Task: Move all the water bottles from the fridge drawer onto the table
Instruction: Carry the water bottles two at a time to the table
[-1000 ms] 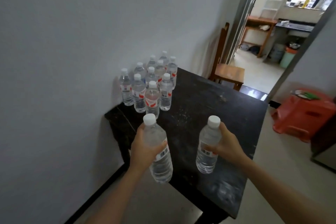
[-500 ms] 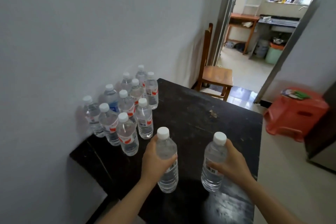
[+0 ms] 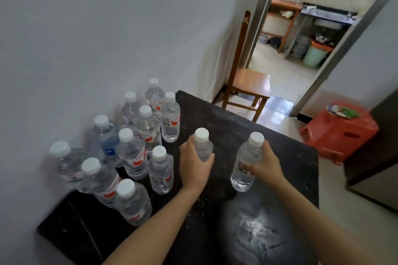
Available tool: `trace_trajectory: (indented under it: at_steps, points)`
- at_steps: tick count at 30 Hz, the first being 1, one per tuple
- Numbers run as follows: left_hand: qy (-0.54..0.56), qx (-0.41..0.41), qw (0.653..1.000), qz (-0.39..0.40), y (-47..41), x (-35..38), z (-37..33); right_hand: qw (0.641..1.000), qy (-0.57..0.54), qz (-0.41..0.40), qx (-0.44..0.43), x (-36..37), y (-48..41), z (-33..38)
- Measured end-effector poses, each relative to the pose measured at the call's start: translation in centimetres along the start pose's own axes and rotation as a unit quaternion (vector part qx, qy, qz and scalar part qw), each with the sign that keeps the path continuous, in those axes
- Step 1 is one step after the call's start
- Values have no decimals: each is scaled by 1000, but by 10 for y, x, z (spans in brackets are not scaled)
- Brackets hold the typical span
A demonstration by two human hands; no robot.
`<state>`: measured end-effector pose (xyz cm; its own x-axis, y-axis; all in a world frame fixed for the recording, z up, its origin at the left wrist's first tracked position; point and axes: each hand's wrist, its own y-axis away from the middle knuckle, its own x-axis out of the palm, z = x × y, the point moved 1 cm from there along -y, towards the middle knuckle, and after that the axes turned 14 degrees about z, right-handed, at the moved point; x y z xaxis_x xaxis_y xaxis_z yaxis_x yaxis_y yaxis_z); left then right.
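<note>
- Left hand (image 3: pixel 195 165): fingers wrapped round a clear plastic water bottle with a white cap (image 3: pixel 203 146), held upright just right of the cluster of standing capped bottles (image 3: pixel 131 153), probably to join its rows.
- Right hand (image 3: pixel 263 164): fingers grasp a second clear white-capped bottle (image 3: pixel 245 163), farther right of the cluster. Whether its base touches the dark worn desk (image 3: pixel 258 221) cannot be told.
- Right of the cluster the desk lies bare to its edge, while the grey wall (image 3: pixel 107 38) closes the cluster's left.

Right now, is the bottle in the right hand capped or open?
Capped: a white cap tops the water bottle that the right hand grips.
</note>
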<state>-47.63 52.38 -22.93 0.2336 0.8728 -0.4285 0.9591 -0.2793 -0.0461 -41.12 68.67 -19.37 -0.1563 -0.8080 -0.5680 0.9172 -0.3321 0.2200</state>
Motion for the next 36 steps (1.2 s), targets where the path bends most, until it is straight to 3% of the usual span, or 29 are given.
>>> trace_trajectory:
  at_steps: [4, 11, 23, 29, 36]
  points:
    - [-39, 5, 999, -19, -21, 6, 11, 1000, -16, 6, 20, 7, -48, 8]
    - [-40, -5, 995, -91, -48, 12, 26, 995, 47, 90, -7, 31, -125, 19]
    - [-14, -44, 971, -233, -77, 13, 48, 990, -5, 134, -42, 76, -173, 40]
    - [14, -58, 967, -249, -80, 6, 55, 990, -23, 129, -56, 95, -179, 45]
    - [4, -93, 965, -244, -78, 8, 48, 988, 49, 131, -72, 108, -175, 39]
